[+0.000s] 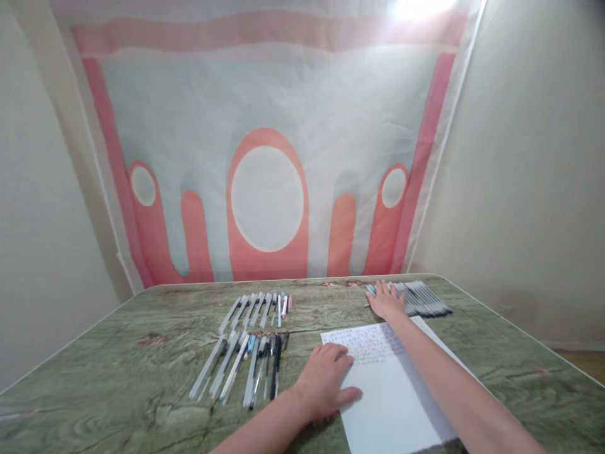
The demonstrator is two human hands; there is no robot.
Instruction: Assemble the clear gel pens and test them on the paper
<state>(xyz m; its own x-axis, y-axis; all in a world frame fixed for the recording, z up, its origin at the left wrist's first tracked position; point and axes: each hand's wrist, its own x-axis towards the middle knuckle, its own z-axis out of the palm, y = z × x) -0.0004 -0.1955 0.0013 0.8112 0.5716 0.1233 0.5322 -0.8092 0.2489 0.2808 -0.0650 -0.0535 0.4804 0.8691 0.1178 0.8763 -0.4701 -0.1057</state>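
Observation:
My left hand lies on the left edge of a sheet of white paper, its thumb spread away from the fingers. Handwritten lines fill the upper part of the sheet. Farther off, my right hand reaches across the paper with fingers stretched out over the left end of a row of thin pens or refills. Something light blue shows beside its fingertips; the hand covers the rest of that item. The right forearm hides part of the page.
To the left are two groups of pens: a back row with several capped pens, and a nearer row of mixed white, blue and black ones. The wood-patterned table ends before a pink and grey hanging cloth.

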